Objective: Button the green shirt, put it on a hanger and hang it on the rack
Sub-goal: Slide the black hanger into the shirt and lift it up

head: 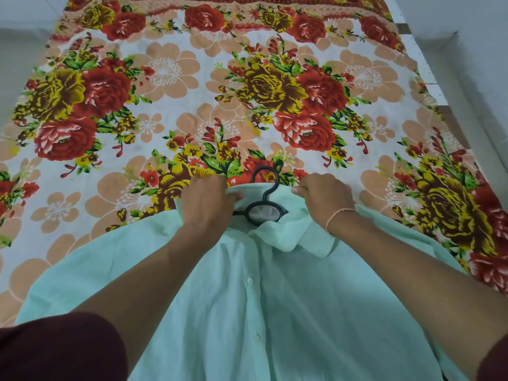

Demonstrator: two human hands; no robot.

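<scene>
Green shirt [275, 312] laid buttoned on floral bedsheet [192, 78], black hanger [265, 199] seated in neck, collar [291, 239] gripped by left hand [209, 202] and right hand [327, 195].

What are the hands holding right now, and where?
Both grip the green shirt at its collar: the left hand on the left side, the right hand on the right.

A bed spread with a white sheet [176, 34], printed in large red, yellow and peach flowers, fills the view under soft, even light, with pale grey floor [16, 67] along both sides.
</scene>
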